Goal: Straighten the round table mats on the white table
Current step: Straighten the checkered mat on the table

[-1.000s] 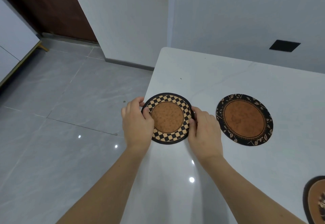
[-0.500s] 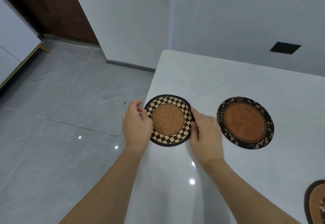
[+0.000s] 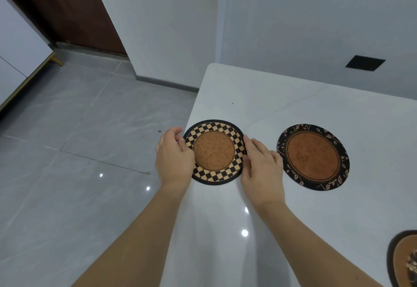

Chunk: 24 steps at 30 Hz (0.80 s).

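— What differs from a second ago?

— I see the checkered mat (image 3: 214, 152) at about the same spot on the white bench (image 3: 282, 106), by its left edge. The right hand (image 3: 261, 169) has relaxed: its fingers now lie nearly straight, tips touching the mat's right rim. Before, it pinched that rim.

— The left hand (image 3: 174, 158)?

— It still curls round the mat's left rim, thumb on the checks, forearm reaching up from below.

— Other mats?

— The leaf-bordered mat (image 3: 313, 157) lies right of the checkered mat, apart. A third mat (image 3: 404, 262) is cut off, lower right.
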Motion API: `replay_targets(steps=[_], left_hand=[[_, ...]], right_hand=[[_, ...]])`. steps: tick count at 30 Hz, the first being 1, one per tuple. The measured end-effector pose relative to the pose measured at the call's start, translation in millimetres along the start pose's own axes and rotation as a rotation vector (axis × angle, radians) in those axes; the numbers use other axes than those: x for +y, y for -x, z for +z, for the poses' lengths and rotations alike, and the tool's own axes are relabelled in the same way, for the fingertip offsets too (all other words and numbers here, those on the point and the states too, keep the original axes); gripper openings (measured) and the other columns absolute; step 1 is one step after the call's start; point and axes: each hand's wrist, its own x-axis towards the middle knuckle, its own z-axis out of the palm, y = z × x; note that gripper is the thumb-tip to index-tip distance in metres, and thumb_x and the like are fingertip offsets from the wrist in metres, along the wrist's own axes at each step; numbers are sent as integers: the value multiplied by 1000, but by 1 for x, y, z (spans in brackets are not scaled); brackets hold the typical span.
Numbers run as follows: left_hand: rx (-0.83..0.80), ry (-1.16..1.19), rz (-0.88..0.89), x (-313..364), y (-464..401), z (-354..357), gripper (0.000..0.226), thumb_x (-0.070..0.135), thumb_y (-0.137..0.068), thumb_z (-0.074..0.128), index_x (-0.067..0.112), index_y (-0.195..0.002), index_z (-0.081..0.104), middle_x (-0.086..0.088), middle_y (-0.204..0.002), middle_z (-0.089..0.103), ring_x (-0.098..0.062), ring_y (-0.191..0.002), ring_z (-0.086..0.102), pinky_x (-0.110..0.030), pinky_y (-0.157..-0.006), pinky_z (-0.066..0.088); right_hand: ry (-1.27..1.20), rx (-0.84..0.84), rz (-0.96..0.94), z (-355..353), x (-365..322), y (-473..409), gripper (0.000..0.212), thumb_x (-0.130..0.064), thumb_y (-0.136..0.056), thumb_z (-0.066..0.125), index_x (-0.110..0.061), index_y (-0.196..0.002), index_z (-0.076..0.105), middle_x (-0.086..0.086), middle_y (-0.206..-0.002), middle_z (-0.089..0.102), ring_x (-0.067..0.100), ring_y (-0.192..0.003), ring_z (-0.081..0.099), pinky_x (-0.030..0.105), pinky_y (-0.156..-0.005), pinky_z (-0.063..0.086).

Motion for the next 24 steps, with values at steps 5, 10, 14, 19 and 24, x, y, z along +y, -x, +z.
replay_targets(steps=[5, 10, 14, 19, 24], left_hand=[[9, -3, -2, 2, 0, -2, 35, 14, -94, 47, 24, -126, 55, 11, -105, 59, -17, -105, 56, -31, -80, 42], [-28, -180, 38, 6, 1, 4, 28, 20, -97, 36, 21, -115, 57, 0, -114, 64, -24, -95, 59, -32, -75, 40], [-123, -356, 23, 11, 0, 7, 46, 51, -99, 22, 17, -112, 50, 1, -76, 57, -24, -68, 46, -33, -64, 33], [-117, -389, 30, 12, -1, 7, 55, 54, -99, 23, 12, -123, 50, -11, -94, 67, -32, -81, 59, -34, -67, 34], [-109, -384, 12, 9, -2, 8, 47, 51, -99, 24, 13, -101, 53, -8, -85, 65, -28, -69, 48, -35, -64, 36]], right_hand=[[48, -45, 17, 1, 0, -2, 50, -11, -94, 40, -18, -143, 36, 1, -140, 50, 13, -136, 35, 33, -114, 14], [80, -72, -10, -1, -1, -2, 50, -9, -91, 40, -20, -140, 40, -1, -139, 52, 15, -137, 35, 36, -113, 17], [118, -69, -20, 0, -3, -3, 50, -16, -89, 34, -20, -137, 48, -2, -142, 51, 16, -138, 37, 37, -112, 19], [136, -74, -23, -1, -3, -3, 53, -18, -87, 32, -20, -137, 48, -3, -143, 50, 16, -138, 36, 37, -111, 20], [136, -65, -41, 1, -1, -2, 53, -17, -87, 32, -18, -137, 47, -2, -143, 50, 17, -137, 37, 39, -112, 21]])
